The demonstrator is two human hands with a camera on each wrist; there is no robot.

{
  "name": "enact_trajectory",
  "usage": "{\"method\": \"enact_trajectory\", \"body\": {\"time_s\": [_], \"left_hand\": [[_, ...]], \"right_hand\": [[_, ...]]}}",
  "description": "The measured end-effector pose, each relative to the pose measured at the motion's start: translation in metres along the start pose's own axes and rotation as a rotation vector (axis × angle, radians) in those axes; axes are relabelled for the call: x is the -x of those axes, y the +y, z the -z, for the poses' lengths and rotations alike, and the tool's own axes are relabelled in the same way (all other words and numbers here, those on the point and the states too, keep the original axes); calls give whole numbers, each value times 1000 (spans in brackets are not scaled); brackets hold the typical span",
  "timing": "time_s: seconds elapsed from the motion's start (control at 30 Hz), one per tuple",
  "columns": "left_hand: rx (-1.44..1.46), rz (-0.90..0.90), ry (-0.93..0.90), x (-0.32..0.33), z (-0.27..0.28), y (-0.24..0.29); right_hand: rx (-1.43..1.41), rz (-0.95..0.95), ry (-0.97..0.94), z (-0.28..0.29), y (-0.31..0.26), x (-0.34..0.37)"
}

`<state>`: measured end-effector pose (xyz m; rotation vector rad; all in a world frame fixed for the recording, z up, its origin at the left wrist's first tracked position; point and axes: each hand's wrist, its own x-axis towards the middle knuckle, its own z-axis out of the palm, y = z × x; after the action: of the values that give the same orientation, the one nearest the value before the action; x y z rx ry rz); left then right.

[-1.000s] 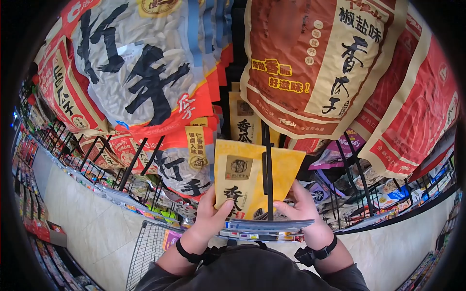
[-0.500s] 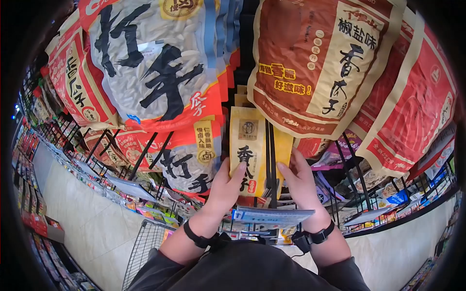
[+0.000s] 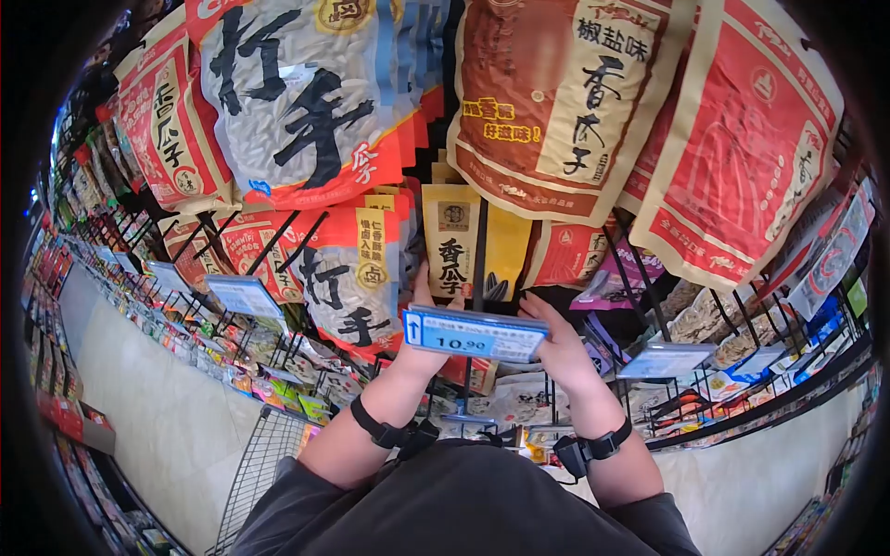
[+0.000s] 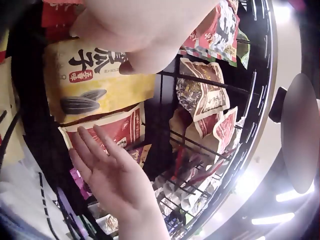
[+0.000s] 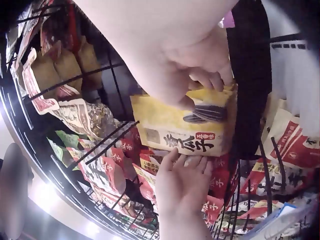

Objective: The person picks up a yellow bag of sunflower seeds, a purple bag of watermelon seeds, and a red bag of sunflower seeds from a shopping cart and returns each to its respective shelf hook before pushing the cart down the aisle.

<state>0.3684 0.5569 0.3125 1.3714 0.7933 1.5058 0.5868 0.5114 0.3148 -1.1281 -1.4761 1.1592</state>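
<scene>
A yellow and cream seed bag [image 3: 454, 243] hangs on a black hook in the head view, behind a blue-white price tag [image 3: 475, 335]. My left hand [image 3: 425, 329] is by the bag's lower left, partly behind the tag. My right hand [image 3: 562, 345] is at the tag's right end, below the bag. In the left wrist view, the right hand [image 4: 117, 182] has extended, spread fingers beside the yellow bag [image 4: 107, 95]. The right wrist view has the left hand [image 5: 182, 187] palm up, relaxed fingers at the bag's [image 5: 175, 120] edge. Neither hand visibly grips it.
Large white-and-red seed bags [image 3: 297, 102] hang at upper left, brown bags [image 3: 556, 111] at upper right, and a red bag [image 3: 742, 139] beyond. Black hooks with price tags [image 3: 666, 360] jut out on both sides. A wire cart [image 3: 264, 463] stands at lower left.
The yellow bag, earlier held between both hands, has moved back along its hook. Both hands have come off its sides and lowered. The price tag now faces the head camera.
</scene>
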Motion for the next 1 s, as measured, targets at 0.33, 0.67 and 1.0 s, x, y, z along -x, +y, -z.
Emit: {"method": "enact_trajectory", "body": {"time_s": [0.33, 0.67, 1.0], "left_hand": [[-437, 93, -135, 61, -6, 39], [-245, -24, 297, 184, 5, 79], [-298, -12, 655, 276, 62, 114]], "right_hand": [[-68, -152, -174, 39, -8, 98], [-290, -149, -181, 55, 23, 162], [-490, -288, -291, 14, 83, 200]]}}
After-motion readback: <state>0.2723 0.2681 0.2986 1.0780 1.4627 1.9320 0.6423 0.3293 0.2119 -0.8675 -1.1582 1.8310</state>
